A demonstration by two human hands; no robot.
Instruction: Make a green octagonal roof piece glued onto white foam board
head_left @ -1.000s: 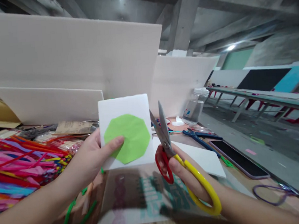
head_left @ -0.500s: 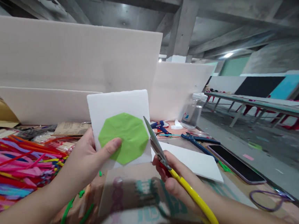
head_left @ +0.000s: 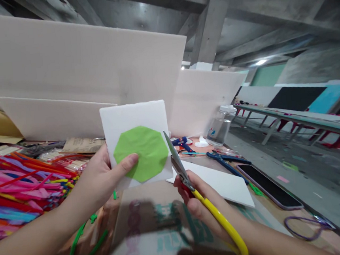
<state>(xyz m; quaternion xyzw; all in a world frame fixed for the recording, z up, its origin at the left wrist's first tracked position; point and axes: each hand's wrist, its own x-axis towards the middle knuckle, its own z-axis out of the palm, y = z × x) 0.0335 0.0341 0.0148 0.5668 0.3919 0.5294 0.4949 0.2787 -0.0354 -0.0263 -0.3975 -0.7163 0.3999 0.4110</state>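
My left hand (head_left: 103, 177) holds up a white foam square (head_left: 127, 117) with a green paper octagon (head_left: 141, 153) pressed on its face under my thumb. My right hand (head_left: 199, 204) grips scissors (head_left: 179, 168) with a yellow and a red handle. The blades point up and lie closed against the square's right edge, beside the green octagon.
A pile of coloured pipe cleaners (head_left: 17, 184) lies at the left. A white foam sheet (head_left: 222, 182), blue pliers (head_left: 225, 160), a phone (head_left: 267, 184), a clear jar (head_left: 220, 125) and a purple wire loop (head_left: 305, 226) lie to the right. Big white boards (head_left: 78, 72) stand behind.
The scissors' blades were apart and off to the right a second ago; they have closed and moved left to the square's right edge. My left hand has raised the square slightly.
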